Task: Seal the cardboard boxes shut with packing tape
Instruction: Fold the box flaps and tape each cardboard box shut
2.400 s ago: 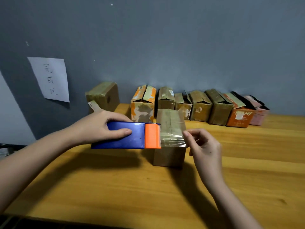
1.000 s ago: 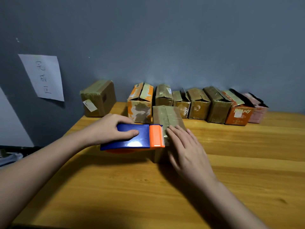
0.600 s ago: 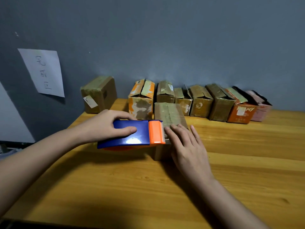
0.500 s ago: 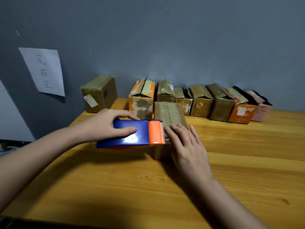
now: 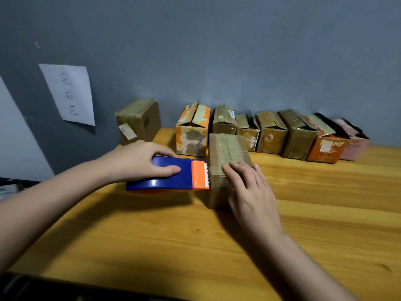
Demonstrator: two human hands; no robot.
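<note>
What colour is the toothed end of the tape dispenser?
Orange; the tape dispenser's body is blue. The head view shows it clearly.

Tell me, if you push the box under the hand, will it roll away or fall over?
Probably neither. The box has flat sides and sits flat on the table, so it would likely slide. The right hand lies flat on top, steadying it.

The right hand (image 5: 249,190), earlier pinching the tape's free end beside the cardboard box (image 5: 225,153), now lies flat on that box's top, pressing tape down.
</note>
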